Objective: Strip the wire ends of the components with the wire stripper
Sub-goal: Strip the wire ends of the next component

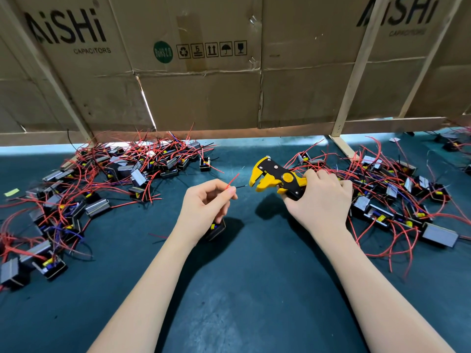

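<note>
Just left of stripper [276, 178], wire end [242, 186]

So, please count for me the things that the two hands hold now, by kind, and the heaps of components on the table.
Wire stripper, in the right hand: 1
Component, hanging under the left hand, which pinches its wires: 1
Heaps of components, one on the left, one on the right: 2
Total: 4

The cardboard boxes [193, 93] read "AiSHi CAPACITORS"; a green round sticker [163, 52] says "RoHS 2.0", and a handling symbol [197, 50] beside it shows "5".
</note>
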`<state>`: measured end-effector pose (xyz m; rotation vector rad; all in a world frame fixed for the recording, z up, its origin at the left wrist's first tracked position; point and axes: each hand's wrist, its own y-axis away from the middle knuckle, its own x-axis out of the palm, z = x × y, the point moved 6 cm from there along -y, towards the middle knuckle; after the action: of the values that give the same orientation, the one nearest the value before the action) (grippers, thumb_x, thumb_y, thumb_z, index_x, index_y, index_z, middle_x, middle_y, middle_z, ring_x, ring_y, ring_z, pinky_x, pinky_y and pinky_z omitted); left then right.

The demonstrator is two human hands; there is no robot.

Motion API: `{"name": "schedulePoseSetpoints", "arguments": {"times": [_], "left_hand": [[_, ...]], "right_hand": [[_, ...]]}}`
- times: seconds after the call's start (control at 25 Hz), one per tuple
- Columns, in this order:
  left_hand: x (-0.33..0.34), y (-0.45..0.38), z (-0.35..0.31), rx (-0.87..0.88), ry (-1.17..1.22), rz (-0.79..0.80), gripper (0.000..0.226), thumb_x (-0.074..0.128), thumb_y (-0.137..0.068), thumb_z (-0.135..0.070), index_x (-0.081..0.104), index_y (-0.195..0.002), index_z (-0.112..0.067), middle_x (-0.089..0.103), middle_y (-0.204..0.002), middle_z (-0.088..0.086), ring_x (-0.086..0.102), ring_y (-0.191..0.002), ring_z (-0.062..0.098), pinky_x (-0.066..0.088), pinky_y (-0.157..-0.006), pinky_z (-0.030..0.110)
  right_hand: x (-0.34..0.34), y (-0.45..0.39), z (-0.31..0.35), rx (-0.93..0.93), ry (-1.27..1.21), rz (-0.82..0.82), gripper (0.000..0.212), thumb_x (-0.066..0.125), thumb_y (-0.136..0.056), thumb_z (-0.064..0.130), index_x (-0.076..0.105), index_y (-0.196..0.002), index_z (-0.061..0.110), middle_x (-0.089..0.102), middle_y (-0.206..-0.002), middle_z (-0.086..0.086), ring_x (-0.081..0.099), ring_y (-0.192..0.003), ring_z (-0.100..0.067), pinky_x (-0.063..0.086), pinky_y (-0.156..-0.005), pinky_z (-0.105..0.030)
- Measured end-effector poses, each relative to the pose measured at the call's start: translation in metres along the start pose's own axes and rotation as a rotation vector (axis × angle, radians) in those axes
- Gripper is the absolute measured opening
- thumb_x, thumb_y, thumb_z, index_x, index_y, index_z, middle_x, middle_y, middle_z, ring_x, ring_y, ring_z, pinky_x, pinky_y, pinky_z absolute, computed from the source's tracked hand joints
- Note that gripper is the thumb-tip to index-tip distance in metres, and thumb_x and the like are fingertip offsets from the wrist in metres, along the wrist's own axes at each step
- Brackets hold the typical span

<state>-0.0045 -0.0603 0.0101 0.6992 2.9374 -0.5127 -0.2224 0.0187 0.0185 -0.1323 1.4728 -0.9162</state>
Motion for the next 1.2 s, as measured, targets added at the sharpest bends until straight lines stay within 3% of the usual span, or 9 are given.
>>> {"name": "schedulePoseSetpoints", "arguments": {"times": [0.52, 0.72, 0.96, 1.08, 1.2], "left_hand": [[0.007, 0.005, 0.000, 0.007, -0.059, -0.097, 0.025, 0.062, -0.094, -0.013, 0.064, -0.070, -0.012, 0.052, -0.044, 0.003, 0.038, -0.034, 0.014, 0.036, -0.040, 0.018], [0.008, 0.006, 0.002, 0.018, -0.160, -0.129, 0.025, 0.063, -0.092, -0.013, 0.063, -0.067, -0.012, 0.052, -0.043, 0.006, 0.039, -0.035, 0.018, 0.038, -0.040, 0.021], [0.010, 0.006, 0.001, 0.044, -0.215, -0.121, 0.025, 0.063, -0.092, -0.015, 0.061, -0.067, -0.011, 0.054, -0.042, 0.006, 0.039, -0.034, 0.018, 0.036, -0.043, 0.018], [0.010, 0.007, 0.000, 0.042, -0.224, -0.109, 0.026, 0.063, -0.092, -0.016, 0.060, -0.066, -0.013, 0.054, -0.043, 0.007, 0.039, -0.034, 0.017, 0.036, -0.044, 0.019], [0.010, 0.007, -0.002, 0.061, -0.264, -0.095, 0.023, 0.065, -0.090, -0.018, 0.062, -0.067, -0.016, 0.055, -0.048, 0.003, 0.042, -0.041, 0.014, 0.038, -0.048, 0.024]], "right_hand": [[0.006, 0.004, 0.011, -0.037, 0.063, 0.070, 0.054, 0.061, -0.074, 0.063, 0.062, -0.087, 0.011, 0.065, -0.086, -0.009, 0.059, -0.084, -0.031, 0.033, -0.080, -0.041], [0.001, 0.004, 0.016, -0.046, 0.017, 0.036, 0.051, 0.067, -0.071, 0.060, 0.062, -0.081, 0.010, 0.064, -0.079, -0.008, 0.060, -0.077, -0.031, 0.032, -0.074, -0.039], [0.000, 0.003, 0.016, -0.064, 0.014, 0.081, 0.047, 0.064, -0.074, 0.062, 0.046, -0.065, 0.019, 0.062, -0.069, -0.005, 0.061, -0.070, -0.030, 0.023, -0.069, -0.037], [0.000, 0.000, 0.014, -0.025, 0.054, 0.129, 0.048, 0.060, -0.073, 0.068, 0.056, -0.063, 0.021, 0.064, -0.067, -0.003, 0.062, -0.071, -0.030, 0.025, -0.063, -0.031], [-0.006, 0.000, 0.015, -0.047, 0.006, 0.042, 0.042, 0.071, -0.068, 0.058, 0.062, -0.066, 0.017, 0.064, -0.066, -0.006, 0.061, -0.067, -0.031, 0.029, -0.062, -0.032]]}}
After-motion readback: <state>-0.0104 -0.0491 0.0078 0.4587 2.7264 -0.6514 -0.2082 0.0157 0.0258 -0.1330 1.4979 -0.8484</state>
